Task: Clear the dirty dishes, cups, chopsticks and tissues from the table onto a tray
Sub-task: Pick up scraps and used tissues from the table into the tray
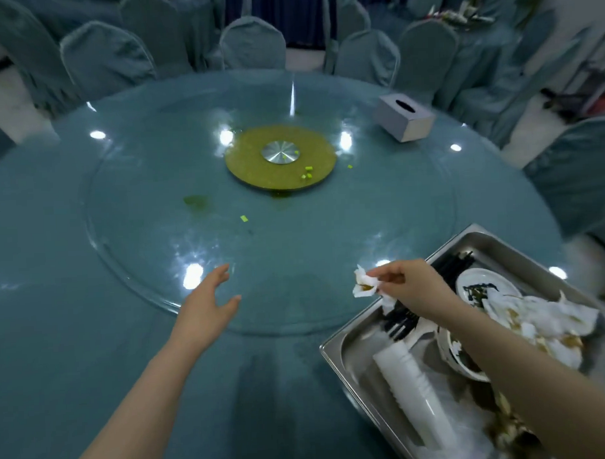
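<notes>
My right hand pinches a crumpled, stained white tissue just above the table, left of the metal tray. The tray sits at the table's near right edge and holds black chopsticks, a stack of clear cups lying on its side, dirty patterned plates and a heap of soiled tissues. My left hand hovers open over the near rim of the glass turntable, holding nothing.
The round table has a teal cloth. A green-gold hub sits at the turntable's centre, with small green food scraps around it. A grey tissue box stands at the far right. Covered chairs ring the table.
</notes>
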`<action>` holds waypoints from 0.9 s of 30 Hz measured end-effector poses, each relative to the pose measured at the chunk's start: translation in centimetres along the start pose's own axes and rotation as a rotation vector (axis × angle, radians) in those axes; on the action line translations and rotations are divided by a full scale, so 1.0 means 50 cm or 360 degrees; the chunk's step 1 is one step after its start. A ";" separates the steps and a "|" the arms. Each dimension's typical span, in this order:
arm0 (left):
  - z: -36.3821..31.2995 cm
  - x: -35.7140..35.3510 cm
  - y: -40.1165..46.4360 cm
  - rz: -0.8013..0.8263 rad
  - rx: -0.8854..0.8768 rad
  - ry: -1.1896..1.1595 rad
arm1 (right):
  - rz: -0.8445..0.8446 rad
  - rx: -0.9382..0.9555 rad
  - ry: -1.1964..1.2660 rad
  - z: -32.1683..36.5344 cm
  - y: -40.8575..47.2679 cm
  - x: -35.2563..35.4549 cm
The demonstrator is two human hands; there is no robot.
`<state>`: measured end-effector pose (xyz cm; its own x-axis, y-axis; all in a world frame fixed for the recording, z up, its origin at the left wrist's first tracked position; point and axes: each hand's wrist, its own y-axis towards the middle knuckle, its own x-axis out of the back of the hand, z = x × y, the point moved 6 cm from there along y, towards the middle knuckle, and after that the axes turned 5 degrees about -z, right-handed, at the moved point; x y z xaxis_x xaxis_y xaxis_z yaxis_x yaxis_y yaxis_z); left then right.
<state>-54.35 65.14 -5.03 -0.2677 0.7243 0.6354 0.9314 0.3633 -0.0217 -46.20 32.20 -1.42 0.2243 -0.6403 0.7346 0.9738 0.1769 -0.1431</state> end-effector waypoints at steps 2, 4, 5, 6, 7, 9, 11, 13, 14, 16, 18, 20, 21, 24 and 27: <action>-0.018 -0.016 -0.006 0.0055 -0.0018 -0.0054 | -0.0131 -0.0058 -0.0055 -0.029 -0.038 0.041; -0.029 -0.032 -0.010 0.0098 -0.0017 -0.0103 | -0.0267 -0.0095 -0.0057 -0.046 -0.071 0.084; -0.033 -0.039 -0.011 0.0111 -0.0012 -0.0134 | -0.0345 -0.0102 -0.0063 -0.052 -0.085 0.107; -0.037 -0.046 -0.011 0.0126 -0.0008 -0.0158 | -0.0434 -0.0113 -0.0053 -0.058 -0.097 0.131; -0.042 -0.054 -0.011 0.0146 -0.0006 -0.0171 | -0.0525 -0.0129 -0.0021 -0.065 -0.109 0.155; -0.056 -0.071 -0.009 0.0191 -0.0026 -0.0178 | -0.0710 -0.0177 0.0049 -0.083 -0.134 0.202; -0.075 -0.087 -0.005 0.0227 -0.0051 -0.0183 | -0.0901 -0.0252 0.0110 -0.115 -0.163 0.238; -0.098 -0.107 -0.001 0.0270 -0.0078 -0.0206 | -0.1063 -0.0362 0.0120 -0.158 -0.197 0.262; -0.108 -0.114 0.001 0.0290 -0.0094 -0.0208 | -0.1118 -0.0435 0.0110 -0.183 -0.213 0.266; -0.132 -0.135 0.002 0.0343 -0.0140 -0.0194 | -0.1193 -0.0572 0.0081 -0.233 -0.246 0.271; -0.153 -0.154 0.001 0.0397 -0.0168 -0.0195 | -0.1214 -0.0670 0.0052 -0.275 -0.273 0.266; -0.179 -0.179 0.000 0.0462 -0.0188 -0.0232 | -0.1156 -0.0756 0.0081 -0.307 -0.294 0.252; -0.190 -0.192 0.000 0.0489 -0.0198 -0.0250 | -0.1091 -0.0796 0.0062 -0.316 -0.300 0.243; -0.216 -0.227 0.002 0.0551 -0.0221 -0.0266 | -0.0983 -0.0862 -0.0019 -0.324 -0.310 0.223; -0.221 -0.251 0.013 0.0512 -0.0125 -0.0342 | -0.1013 -0.0836 -0.0012 -0.313 -0.301 0.218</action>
<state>-47.64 49.83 -4.51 0.0032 0.9032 0.4293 0.9900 0.0578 -0.1290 -57.82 10.86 -1.62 -0.3747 -0.4948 0.7841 0.8062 -0.5916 0.0119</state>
